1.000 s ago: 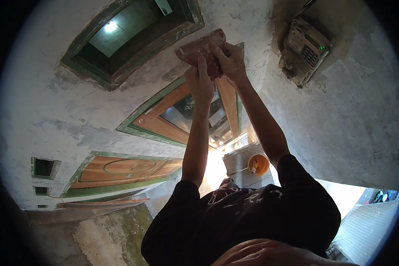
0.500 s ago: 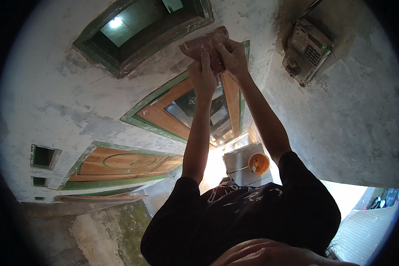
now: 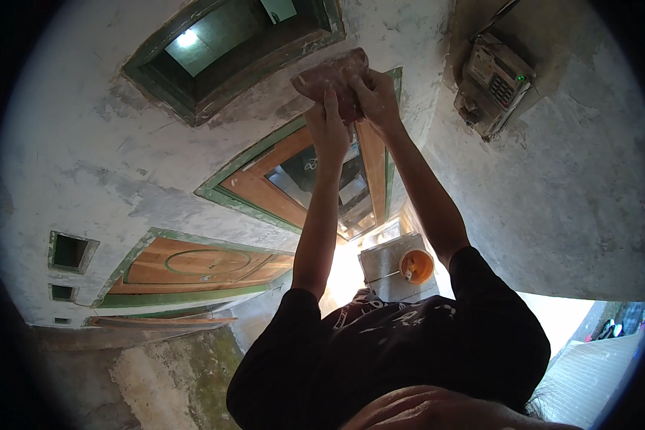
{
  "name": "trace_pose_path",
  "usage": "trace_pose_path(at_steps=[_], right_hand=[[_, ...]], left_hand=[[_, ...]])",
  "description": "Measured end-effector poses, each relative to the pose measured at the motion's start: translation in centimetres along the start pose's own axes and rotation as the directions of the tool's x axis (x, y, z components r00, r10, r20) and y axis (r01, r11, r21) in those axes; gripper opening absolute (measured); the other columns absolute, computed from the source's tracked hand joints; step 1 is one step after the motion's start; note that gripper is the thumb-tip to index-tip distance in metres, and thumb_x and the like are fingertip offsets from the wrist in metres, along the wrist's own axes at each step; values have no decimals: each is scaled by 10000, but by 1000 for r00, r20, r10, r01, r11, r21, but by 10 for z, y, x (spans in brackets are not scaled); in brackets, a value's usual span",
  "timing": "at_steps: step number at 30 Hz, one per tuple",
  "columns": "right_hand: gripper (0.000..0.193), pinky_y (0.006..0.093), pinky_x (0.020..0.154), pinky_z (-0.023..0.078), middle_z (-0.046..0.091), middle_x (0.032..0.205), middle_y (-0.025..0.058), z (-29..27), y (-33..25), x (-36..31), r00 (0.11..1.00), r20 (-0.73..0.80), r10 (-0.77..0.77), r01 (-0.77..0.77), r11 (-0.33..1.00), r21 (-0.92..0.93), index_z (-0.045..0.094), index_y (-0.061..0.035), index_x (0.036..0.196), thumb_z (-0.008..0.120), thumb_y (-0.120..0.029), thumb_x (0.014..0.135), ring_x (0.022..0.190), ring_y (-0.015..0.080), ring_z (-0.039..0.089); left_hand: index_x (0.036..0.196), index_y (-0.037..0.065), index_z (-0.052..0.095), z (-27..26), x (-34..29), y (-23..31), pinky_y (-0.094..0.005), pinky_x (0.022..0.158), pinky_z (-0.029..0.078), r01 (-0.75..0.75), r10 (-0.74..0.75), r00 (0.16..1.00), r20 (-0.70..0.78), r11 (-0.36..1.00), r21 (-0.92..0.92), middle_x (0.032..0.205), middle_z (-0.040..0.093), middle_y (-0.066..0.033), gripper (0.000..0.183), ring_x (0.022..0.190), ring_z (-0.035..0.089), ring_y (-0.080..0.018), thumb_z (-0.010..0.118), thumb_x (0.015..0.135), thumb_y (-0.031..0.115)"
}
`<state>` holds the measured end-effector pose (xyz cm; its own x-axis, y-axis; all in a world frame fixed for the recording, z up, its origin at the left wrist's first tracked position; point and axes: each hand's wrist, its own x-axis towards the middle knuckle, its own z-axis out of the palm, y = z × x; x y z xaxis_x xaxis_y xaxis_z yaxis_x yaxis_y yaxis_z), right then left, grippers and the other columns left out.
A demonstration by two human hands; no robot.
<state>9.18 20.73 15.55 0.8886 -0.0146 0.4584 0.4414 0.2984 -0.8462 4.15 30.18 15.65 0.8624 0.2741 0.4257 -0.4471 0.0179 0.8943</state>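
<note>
Both arms are raised high in front of me toward the plastered wall. A dusty reddish-brown sheet, which looks like sandpaper, is stretched between my hands and bends at its edges. My left hand grips its lower edge, with the thumb pointing up over the face. At the right end my right hand pinches it, thumb in front. The fingers behind the sheet are hidden. Whether the sheet touches the wall I cannot tell. Just above it is a green-framed opening.
A wooden door or window panel with glass sits below my hands in a green frame. On the right wall hangs a dusty electricity meter. An orange bucket stands on a grey surface below. Another wooden panel is at lower left.
The sheet and my right hand have shifted slightly downward, and the sheet's angle has changed a little. Both hands keep their hold.
</note>
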Motion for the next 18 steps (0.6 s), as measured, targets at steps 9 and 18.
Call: trace_pose_path(at_steps=[9, 18], right_hand=[[326, 237, 410, 345, 543, 552, 6, 7, -21, 0, 991, -24, 132, -130, 988, 80, 593, 33, 717, 638, -250, 872, 495, 39, 453], [138, 290, 512, 418, 545, 605, 53, -7, -26, -38, 736, 215, -642, 665, 629, -403, 649, -5, 863, 631, -139, 836, 561, 114, 522]], left_hand=[[681, -4, 514, 3, 9, 7, -233, 280, 252, 16, -17, 1000, -18, 999, -52, 496, 476, -30, 467, 322, 381, -86, 461, 960, 368], [1083, -42, 538, -47, -40, -28, -281, 553, 493, -32, -42, 957, 286, 968, 251, 761, 591, -81, 365, 696, 620, -158, 509, 947, 296]])
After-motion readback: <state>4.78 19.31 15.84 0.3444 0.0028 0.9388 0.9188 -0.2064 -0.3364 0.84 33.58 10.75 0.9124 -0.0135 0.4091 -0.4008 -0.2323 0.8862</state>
